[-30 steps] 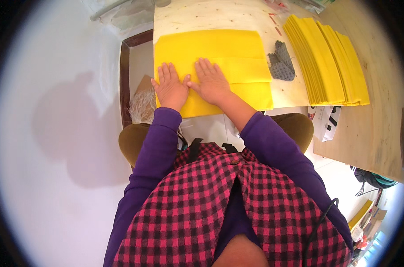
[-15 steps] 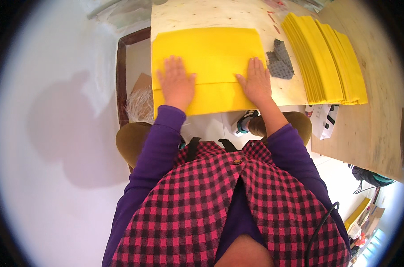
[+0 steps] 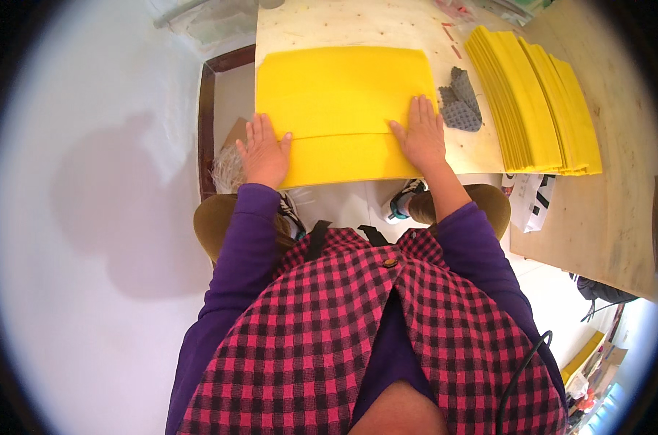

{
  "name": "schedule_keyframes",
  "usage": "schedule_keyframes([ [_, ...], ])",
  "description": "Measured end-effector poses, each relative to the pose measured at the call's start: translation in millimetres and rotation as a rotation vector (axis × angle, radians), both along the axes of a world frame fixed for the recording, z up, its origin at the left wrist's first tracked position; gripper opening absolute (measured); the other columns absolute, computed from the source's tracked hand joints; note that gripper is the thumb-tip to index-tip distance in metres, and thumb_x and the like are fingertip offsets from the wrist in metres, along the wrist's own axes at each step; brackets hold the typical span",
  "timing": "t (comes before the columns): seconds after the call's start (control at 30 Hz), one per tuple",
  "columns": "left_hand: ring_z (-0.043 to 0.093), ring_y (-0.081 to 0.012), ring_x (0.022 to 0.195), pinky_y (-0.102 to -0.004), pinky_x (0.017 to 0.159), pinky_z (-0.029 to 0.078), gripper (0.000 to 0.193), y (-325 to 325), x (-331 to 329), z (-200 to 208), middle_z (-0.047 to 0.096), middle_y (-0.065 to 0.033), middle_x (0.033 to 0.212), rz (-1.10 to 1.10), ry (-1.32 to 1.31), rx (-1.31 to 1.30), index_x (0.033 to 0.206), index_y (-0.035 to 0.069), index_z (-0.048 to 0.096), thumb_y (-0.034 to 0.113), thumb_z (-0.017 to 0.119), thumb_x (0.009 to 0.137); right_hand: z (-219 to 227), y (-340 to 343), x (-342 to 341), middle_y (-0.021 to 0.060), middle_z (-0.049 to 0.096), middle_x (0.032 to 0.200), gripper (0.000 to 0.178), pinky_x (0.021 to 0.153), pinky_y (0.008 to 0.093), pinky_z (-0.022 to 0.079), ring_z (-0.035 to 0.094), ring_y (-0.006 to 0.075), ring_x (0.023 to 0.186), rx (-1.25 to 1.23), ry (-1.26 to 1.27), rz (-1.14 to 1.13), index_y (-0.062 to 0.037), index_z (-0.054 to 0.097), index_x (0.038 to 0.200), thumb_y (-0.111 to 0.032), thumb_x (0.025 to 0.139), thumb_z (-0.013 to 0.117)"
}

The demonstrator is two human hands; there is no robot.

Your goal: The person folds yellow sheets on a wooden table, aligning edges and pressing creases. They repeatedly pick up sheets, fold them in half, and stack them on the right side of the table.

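Both palms are flat on the folded yellow sheet (image 3: 343, 101) at the near edge of the plywood table (image 3: 474, 156). The left hand (image 3: 262, 151) pins its left end and the right hand (image 3: 422, 135) its right, fingers spread and gripping nothing, probably to keep the fold flat. A stack of yellow sheets (image 3: 539, 101) and a grey cloth (image 3: 459, 101) sit to the right.

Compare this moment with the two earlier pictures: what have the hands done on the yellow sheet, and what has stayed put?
Both hands began side by side near the middle of the folded yellow sheet and slid apart along its fold. The left hand now lies flat at the sheet's left edge, the right hand at its right edge. Nothing was picked up or released. The stack of yellow sheets, the grey cloth and the wooden table stayed put.
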State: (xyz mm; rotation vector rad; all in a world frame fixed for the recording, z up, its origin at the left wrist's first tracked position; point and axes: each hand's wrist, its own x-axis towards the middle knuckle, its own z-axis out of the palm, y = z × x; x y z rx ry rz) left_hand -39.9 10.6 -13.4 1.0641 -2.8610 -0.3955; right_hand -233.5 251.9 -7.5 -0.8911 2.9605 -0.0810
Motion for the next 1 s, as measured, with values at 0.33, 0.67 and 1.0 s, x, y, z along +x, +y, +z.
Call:
schedule_keyframes([
  [0.33,0.050,-0.0329,0.121,-0.0461,0.103,0.039,0.040,-10.2,39.7,32.2,0.054,-0.0216,0.126,0.129,0.458,0.570,0.128,-0.004,0.046,0.023,0.048,0.098,14.4,41.5,26.9,0.0166,0.058,0.121,0.044,0.094,0.0402,0.047,0.057,0.0263,0.110,-0.896,-0.307,-0.063,0.0037,0.046,0.130,-0.024,0.095,0.053],
  [0.67,0.040,-0.0419,0.130,-0.0478,0.109,0.037,0.065,-8.6,31.9,26.5,0.033,-0.0314,0.141,0.602,0.957,1.852,0.141,-0.012,0.014,0.020,0.050,0.097,23.2,66.5,-4.5,0.0136,0.065,0.091,0.033,0.068,0.0245,0.056,0.065,0.0165,0.077,-1.345,-1.196,-0.687,0.0071,0.055,0.108,-0.024,0.097,0.055],
  [1.0,0.044,-0.0410,0.126,-0.0485,0.108,0.037,0.064,-42.6,30.3,24.2,0.039,-0.0281,0.136,0.642,0.925,1.741,0.139,-0.010,0.023,0.020,0.057,0.094,11.2,69.9,-37.4,0.0113,0.065,0.082,0.025,0.059,0.0239,0.057,0.065,0.0163,0.068,-1.179,-1.135,-0.675,0.0041,0.058,0.098,-0.020,0.093,0.060],
])
